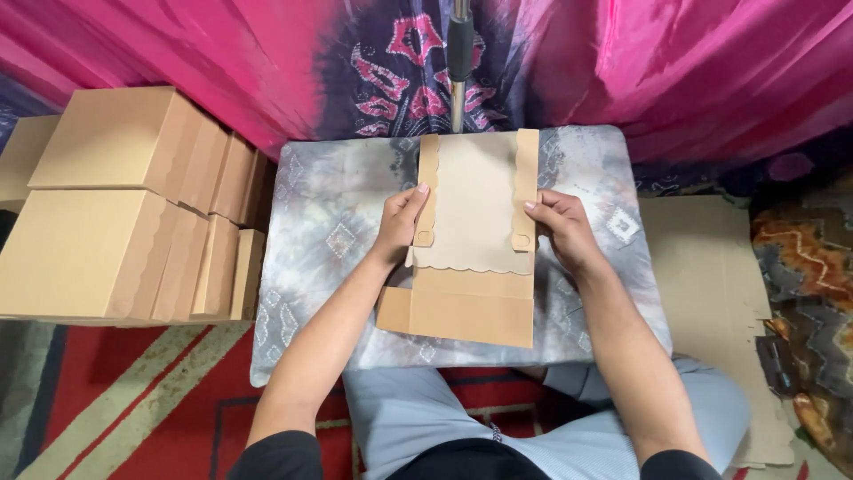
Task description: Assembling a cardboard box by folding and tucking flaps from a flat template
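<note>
The cardboard box blank (475,258) lies flat at the middle of a small table covered with a grey patterned cloth (329,231), its long axis running from twelve to six o'clock, so both long edges sit within easy reach of the seated person. Its upper panel has a scalloped lower edge, and a narrow side flap runs along each long edge; both flaps are turned inward over the panel, which reads as a fold being pressed in along the creases. A plain panel with a small tab at its left end extends toward six o'clock.

At nine o'clock of the table stands a stack of folded boxes (124,204) of the same brown card, set aside off the work surface. At three o'clock flat cardboard sheets (702,293) lie on the floor. A metal pole (459,62) rises at twelve o'clock before a pink and purple hanging cloth.

The left hand (400,222) is partly closed, thumb and fingers pinching the left flap near its rounded end. The right hand (560,227) mirrors it, fingers pinching the right flap.
</note>
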